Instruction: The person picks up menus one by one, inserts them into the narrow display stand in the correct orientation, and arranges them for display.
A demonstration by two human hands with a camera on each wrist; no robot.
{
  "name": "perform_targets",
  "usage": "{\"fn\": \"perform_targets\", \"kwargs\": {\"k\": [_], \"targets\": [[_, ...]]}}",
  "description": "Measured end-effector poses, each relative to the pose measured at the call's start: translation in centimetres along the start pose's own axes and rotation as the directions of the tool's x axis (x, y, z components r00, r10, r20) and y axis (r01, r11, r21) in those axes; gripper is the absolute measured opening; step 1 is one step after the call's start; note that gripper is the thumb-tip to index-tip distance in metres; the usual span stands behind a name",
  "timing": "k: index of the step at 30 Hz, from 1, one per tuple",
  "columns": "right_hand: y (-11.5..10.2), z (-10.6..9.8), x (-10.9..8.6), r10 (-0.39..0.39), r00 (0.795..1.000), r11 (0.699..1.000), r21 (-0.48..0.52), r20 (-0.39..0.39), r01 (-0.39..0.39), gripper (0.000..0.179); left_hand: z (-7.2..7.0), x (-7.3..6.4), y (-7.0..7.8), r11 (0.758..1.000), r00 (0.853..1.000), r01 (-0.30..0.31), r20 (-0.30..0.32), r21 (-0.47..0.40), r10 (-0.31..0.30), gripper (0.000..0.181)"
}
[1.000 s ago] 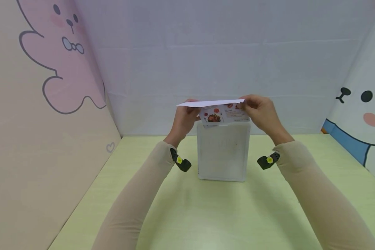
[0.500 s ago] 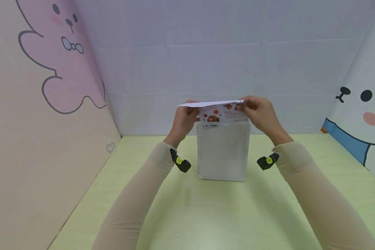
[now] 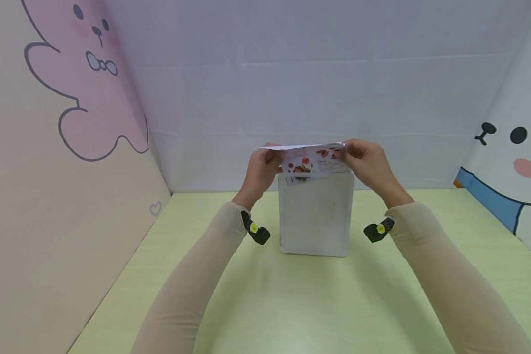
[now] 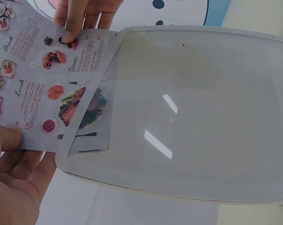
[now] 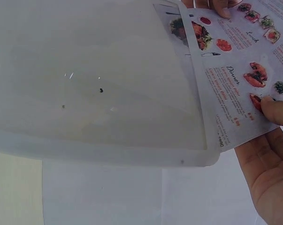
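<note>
A printed menu sheet (image 3: 323, 156) with food pictures is held at the top of an upright, whitish see-through sign holder (image 3: 316, 216). My left hand (image 3: 260, 172) pinches the sheet's left side, thumb on the printed face in the left wrist view. On the right side, my right hand (image 3: 368, 164) grips it between thumb and fingers. The menu's lower corner (image 4: 94, 133) shows through the holder's front panel, below its top edge. In the head view the sheet's upper part bends back, its white reverse showing.
The holder stands on a pale green table (image 3: 301, 305). Behind it hangs a white cloth backdrop (image 3: 292, 98). Side panels carry a pink cartoon animal (image 3: 97, 93) at left and a white cartoon bear (image 3: 513, 147) at right.
My right hand has dropped slightly with the menu's right side. More of the printed face shows, and its lower left corner sits a little lower behind the panel. The holder stays put.
</note>
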State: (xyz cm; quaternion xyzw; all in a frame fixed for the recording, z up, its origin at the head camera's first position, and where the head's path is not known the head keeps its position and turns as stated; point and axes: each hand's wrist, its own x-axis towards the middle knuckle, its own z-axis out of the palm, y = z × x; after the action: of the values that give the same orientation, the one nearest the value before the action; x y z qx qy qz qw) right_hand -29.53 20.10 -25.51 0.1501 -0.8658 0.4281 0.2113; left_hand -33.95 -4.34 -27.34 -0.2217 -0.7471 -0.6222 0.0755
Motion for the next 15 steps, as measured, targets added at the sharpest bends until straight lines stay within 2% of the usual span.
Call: {"fn": "perform_targets", "kwargs": {"k": [6,15], "targets": [[0.47,0.11,-0.28,0.005,1.000,0.999,0.038,0.019,-0.005,0.026,0.04,0.10,-0.39,0.999,1.000,0.002,-0.008,0.038,-0.002,0.018],[0.93,0.29,-0.63,0.043,0.998,0.998,0.032,0.050,-0.045,0.028,-0.01,-0.20,-0.67,0.999,1.000,0.018,0.018,0.033,-0.019,0.026]]}}
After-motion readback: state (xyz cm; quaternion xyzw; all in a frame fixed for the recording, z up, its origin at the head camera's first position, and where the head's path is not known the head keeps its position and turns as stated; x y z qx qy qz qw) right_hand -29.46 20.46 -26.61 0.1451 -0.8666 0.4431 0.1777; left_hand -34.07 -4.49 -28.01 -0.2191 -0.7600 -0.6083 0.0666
